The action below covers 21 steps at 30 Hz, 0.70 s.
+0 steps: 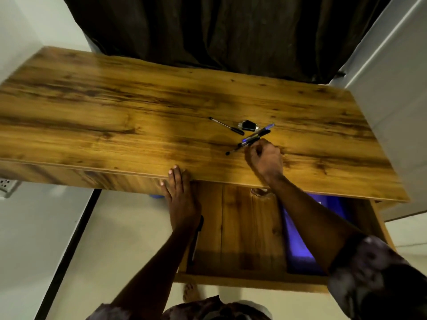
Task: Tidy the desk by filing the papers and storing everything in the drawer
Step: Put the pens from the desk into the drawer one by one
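My right hand [264, 157] is on the wooden desk [115, 116], fingers closed around a bundle of pens [255, 137] that stick out up and left of it. One more pen [227, 125] lies loose on the desk, beside a small black object with a metal end [249, 125]. My left hand [179, 192] rests flat on the desk's front edge, fingers spread, holding nothing. Below the desk the drawer [242, 227] stands pulled out. A blue folder [298, 239] lies in its right part, partly hidden by my right forearm. A black pen [196, 239] lies along its left side.
A dark curtain [219, 31] hangs behind the desk. White walls flank both sides, and a wall socket [7, 184] sits low at the left. Pale floor with a dark strip runs below the desk, where a bare foot [190, 292] shows.
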Each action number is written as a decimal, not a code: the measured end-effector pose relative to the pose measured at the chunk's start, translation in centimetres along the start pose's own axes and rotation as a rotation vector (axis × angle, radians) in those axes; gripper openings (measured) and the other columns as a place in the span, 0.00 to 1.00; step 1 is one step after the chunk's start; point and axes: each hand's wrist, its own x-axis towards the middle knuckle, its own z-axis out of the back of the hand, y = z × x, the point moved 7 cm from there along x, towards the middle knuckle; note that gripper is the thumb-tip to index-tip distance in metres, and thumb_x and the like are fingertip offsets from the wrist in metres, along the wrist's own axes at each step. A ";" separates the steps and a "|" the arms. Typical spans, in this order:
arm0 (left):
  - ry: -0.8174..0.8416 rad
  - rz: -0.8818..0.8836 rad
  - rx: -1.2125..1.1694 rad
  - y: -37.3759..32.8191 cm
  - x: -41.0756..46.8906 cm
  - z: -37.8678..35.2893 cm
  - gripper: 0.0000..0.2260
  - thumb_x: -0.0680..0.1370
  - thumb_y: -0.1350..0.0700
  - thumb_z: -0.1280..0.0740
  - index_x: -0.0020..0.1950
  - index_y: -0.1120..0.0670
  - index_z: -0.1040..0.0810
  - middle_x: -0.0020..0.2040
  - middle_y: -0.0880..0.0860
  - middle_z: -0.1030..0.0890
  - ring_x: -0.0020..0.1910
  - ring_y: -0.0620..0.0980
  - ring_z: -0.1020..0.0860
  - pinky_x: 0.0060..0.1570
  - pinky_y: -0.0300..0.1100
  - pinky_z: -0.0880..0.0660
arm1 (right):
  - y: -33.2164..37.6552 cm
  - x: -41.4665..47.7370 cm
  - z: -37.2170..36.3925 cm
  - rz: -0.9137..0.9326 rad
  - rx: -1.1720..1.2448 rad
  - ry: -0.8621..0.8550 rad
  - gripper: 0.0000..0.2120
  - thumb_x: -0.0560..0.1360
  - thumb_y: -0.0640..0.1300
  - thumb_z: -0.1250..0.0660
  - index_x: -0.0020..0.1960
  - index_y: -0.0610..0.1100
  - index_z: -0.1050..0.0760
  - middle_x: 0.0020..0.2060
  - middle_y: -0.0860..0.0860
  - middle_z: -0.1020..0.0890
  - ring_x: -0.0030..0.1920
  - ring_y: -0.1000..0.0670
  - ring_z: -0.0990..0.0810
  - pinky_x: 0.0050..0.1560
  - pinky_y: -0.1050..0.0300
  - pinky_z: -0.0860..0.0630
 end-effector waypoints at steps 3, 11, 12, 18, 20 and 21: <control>0.017 -0.003 0.018 0.1 -0.8 0.1 0.36 0.75 0.62 0.37 0.80 0.58 0.50 0.81 0.59 0.54 0.80 0.57 0.58 0.76 0.62 0.55 | -0.3 2.6 -0.7 -0.137 0.011 0.005 0.17 0.75 0.56 0.34 0.55 0.45 0.24 0.49 0.46 0.16 0.49 0.45 0.17 0.48 0.49 0.19; 0.021 -0.019 -0.002 -0.1 -2.4 0.4 0.43 0.69 0.67 0.34 0.80 0.58 0.51 0.81 0.58 0.55 0.79 0.57 0.58 0.76 0.60 0.55 | -3.0 6.6 -2.9 -0.488 0.147 0.063 0.32 0.61 0.48 0.20 0.58 0.44 0.33 0.50 0.44 0.18 0.43 0.43 0.15 0.38 0.47 0.16; 0.019 -0.019 -0.015 -0.2 -2.4 0.4 0.43 0.69 0.67 0.35 0.80 0.58 0.52 0.81 0.58 0.55 0.79 0.57 0.59 0.77 0.60 0.56 | -4.2 7.5 -3.6 -0.497 0.165 0.074 0.34 0.57 0.49 0.19 0.57 0.44 0.32 0.49 0.45 0.18 0.42 0.44 0.15 0.37 0.47 0.16; 0.025 -0.011 -0.016 0.0 -2.3 0.2 0.43 0.69 0.70 0.36 0.80 0.57 0.52 0.81 0.57 0.56 0.79 0.57 0.59 0.77 0.58 0.58 | -2.2 4.1 -0.5 -0.523 0.175 0.130 0.25 0.65 0.51 0.22 0.56 0.42 0.27 0.45 0.49 0.17 0.31 0.54 0.17 0.28 0.66 0.24; 0.019 -0.022 -0.025 -0.1 -2.2 0.2 0.41 0.70 0.70 0.37 0.80 0.58 0.51 0.81 0.59 0.54 0.79 0.58 0.58 0.77 0.59 0.56 | -0.8 2.5 0.3 -0.496 0.224 0.186 0.20 0.67 0.50 0.23 0.53 0.42 0.23 0.42 0.49 0.17 0.29 0.56 0.20 0.23 0.67 0.28; 0.017 -0.025 -0.039 -0.1 -2.2 0.2 0.39 0.72 0.70 0.37 0.80 0.58 0.50 0.81 0.59 0.54 0.79 0.58 0.57 0.76 0.59 0.56 | -0.1 1.4 0.4 -0.476 0.300 0.210 0.18 0.69 0.47 0.23 0.54 0.40 0.24 0.42 0.47 0.17 0.28 0.55 0.20 0.21 0.68 0.29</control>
